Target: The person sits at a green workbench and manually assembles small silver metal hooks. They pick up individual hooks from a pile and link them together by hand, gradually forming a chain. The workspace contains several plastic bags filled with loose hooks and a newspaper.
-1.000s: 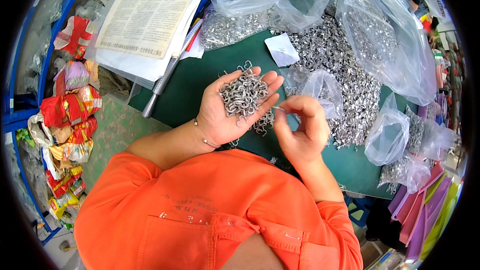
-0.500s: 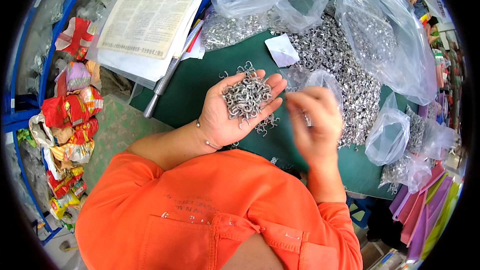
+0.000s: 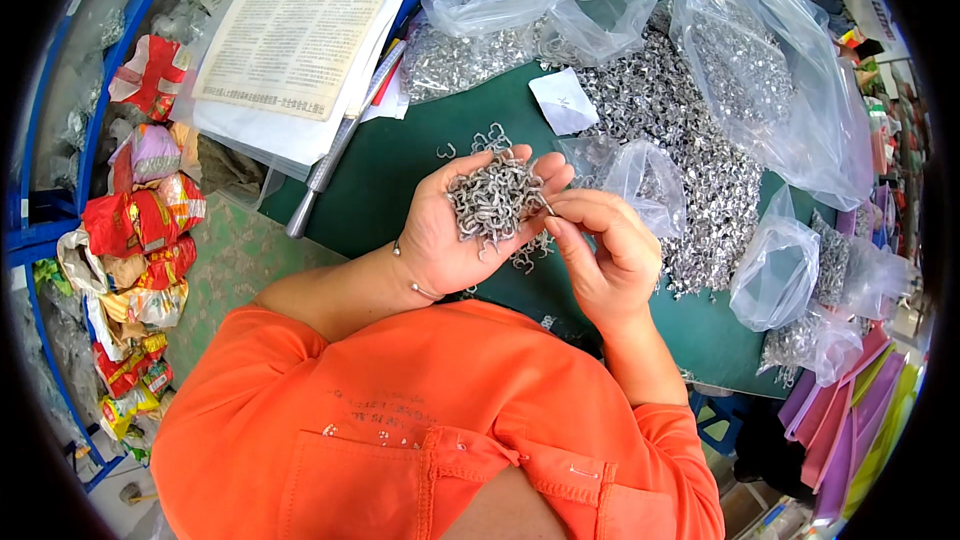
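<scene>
My left hand [image 3: 433, 233] lies palm up over the green table, cupped under a heap of small grey metal hooks [image 3: 494, 198]. To its right, my right hand [image 3: 612, 258] pinches one small metal hook [image 3: 549, 207] between thumb and index finger, close to the left fingertips. Just beyond the left fingers, a few loose hooks [image 3: 446, 151] rest on the table. More hooks [image 3: 528, 256] lie below the left palm, partly hidden by it.
A wide pile of shiny metal pieces [image 3: 705, 185] covers the table's [image 3: 345, 210] right side. Clear plastic bags [image 3: 780, 70] stand around it. A white paper slip [image 3: 564, 102], a metal rod [image 3: 325, 168] and a newspaper [image 3: 290, 40] lie farther back. Blue shelving [image 3: 95, 130] stands left.
My right hand has come left and down to the left fingertips, and a hook now shows in its pinch. The left hand with its heap has stayed almost still.
</scene>
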The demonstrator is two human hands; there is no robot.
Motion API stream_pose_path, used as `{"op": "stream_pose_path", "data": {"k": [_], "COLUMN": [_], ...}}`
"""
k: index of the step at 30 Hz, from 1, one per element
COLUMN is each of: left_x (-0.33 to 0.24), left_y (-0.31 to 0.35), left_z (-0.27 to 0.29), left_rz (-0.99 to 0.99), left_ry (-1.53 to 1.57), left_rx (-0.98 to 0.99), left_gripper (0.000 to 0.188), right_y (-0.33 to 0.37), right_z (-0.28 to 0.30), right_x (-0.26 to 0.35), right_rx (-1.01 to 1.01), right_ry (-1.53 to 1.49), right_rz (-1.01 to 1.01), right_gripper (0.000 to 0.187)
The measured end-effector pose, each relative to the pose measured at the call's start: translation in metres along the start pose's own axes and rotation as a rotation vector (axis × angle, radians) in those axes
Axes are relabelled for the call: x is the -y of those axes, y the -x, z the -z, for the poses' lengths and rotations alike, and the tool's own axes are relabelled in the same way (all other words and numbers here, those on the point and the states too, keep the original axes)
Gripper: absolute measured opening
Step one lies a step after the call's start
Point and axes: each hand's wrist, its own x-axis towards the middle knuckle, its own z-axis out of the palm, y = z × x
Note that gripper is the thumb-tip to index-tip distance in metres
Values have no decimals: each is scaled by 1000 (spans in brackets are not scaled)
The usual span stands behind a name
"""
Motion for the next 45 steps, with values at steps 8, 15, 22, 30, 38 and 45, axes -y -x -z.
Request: {"op": "stream_pose_path", "data": {"k": [8,15,22,30,38,45], "left_x": [0,1,1,0,1,-1], "left_y": [1,0,0,4,2,2], "left_z": [0,-3,-6,-12,-13,-7], "left_rz": [-3,0,4,-16,89,177], "left_ry": [5,22,41,-34,-127,-179], "left_rx": [4,-26,-106,-136,-109,-55], "left_gripper": [30,29,25,24,28,36], "right_y": [2,9,-59,-144,-107,-71], "right_z": [5,5,29,35,28,10], "right_x": [-1,-3,6,-55,-22,-2], "right_rx": [16,-55,-294,-154,100,752], "right_ry": [-30,-220,319,593,194,-63], "right_rz": [36,-69,500,325,-30,-240], "right_gripper": [16,17,25,12,12,19]}}
